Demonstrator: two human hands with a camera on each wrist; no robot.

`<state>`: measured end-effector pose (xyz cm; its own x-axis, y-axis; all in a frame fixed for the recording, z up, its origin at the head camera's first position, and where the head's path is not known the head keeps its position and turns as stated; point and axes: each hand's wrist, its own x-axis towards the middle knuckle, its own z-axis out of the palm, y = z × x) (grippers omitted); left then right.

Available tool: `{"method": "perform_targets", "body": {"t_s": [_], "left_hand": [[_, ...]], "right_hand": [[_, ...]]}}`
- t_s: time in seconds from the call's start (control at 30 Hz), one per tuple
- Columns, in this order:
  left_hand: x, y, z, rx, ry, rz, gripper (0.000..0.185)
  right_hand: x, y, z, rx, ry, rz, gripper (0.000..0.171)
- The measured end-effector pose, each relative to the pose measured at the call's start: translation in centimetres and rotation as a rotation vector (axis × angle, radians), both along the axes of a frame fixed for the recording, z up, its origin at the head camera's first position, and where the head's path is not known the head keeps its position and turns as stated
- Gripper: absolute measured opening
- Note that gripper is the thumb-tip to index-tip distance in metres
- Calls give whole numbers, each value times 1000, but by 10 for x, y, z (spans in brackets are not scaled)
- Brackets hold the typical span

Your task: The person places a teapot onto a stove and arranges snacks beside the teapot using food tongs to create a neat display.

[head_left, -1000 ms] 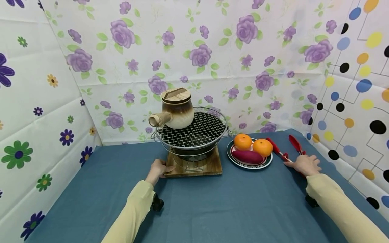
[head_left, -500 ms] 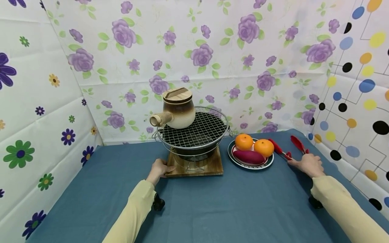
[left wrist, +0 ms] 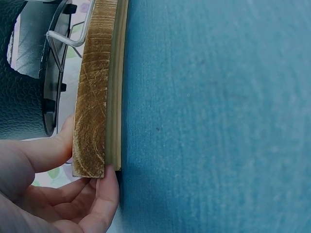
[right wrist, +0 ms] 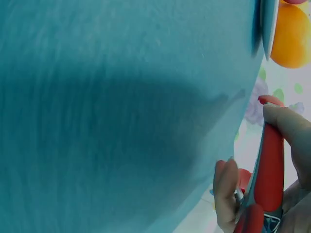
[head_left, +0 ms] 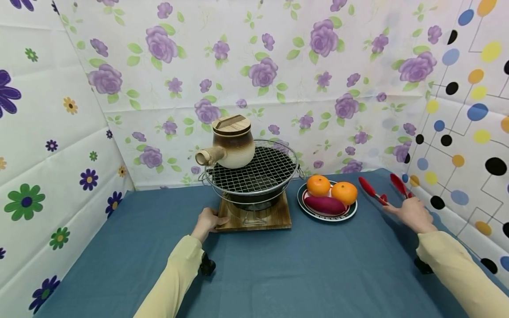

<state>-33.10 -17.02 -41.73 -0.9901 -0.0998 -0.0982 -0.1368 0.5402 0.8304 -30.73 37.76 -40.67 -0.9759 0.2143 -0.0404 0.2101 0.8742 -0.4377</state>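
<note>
My right hand (head_left: pixel 411 213) grips red tongs (head_left: pixel 383 191) just above the blue table at the right, their two tips spread apart and pointing away. The right wrist view shows my thumb and fingers curled round the red tongs (right wrist: pixel 265 179). My left hand (head_left: pixel 207 222) holds the near left corner of the wooden board (head_left: pixel 258 218) under the small black grill (head_left: pixel 254 194); the left wrist view shows thumb and fingers pinching the board's (left wrist: pixel 97 111) corner. A brown clay pot (head_left: pixel 230 141) with a wooden lid stands on the wire grate (head_left: pixel 258 170).
A plate (head_left: pixel 327 213) right of the grill holds two oranges (head_left: pixel 332 189) and a purple sweet potato (head_left: pixel 324 205). Flowered sheets wall in the back and left; a dotted sheet stands close to the right of my right hand. The blue cloth (head_left: pixel 278 269) covers the table.
My right hand has lifted the red tongs off the table and drawn them slightly right and up. The left hand has stayed on the board.
</note>
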Motion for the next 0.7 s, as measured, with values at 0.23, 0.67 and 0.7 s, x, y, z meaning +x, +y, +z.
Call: {"method": "perform_targets", "body": {"t_s": [0.23,0.67,0.7], "left_hand": [[-1,0,0,12,2,1,38],[0,0,1,35,6,15,43],[0,0,0,39,8,14,43]], "right_hand": [[4,7,8,-27,120,45,60],[12,5,21,11,241,47,58],[12,4,22,16,251,46,58]]}}
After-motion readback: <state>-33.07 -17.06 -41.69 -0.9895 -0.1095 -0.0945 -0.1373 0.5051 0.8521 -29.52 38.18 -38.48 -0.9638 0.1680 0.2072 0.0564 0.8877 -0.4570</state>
